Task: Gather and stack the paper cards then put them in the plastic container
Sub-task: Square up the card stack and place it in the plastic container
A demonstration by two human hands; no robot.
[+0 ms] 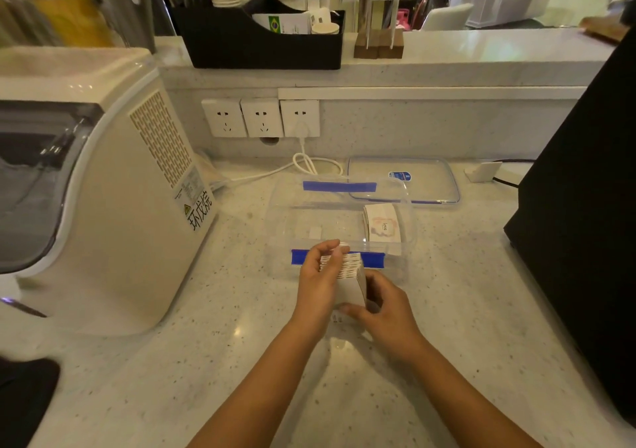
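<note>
- Both hands grip a stack of paper cards (pixel 347 277) on edge, just in front of the clear plastic container (pixel 285 206).
- Left hand (pixel 318 284) fingers curl over the stack's far end.
- Right hand (pixel 385 304) pinches its near end.
- More cards (pixel 382 222) sit inside the container, at its right.

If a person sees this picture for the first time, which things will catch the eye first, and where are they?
In the centre, the left hand and right hand hold a stack of paper cards just in front of the clear plastic container, which has blue tape on its rims and some cards already at its right end. Its lid lies behind it on the counter, and a large cream machine fills the left side.
</note>
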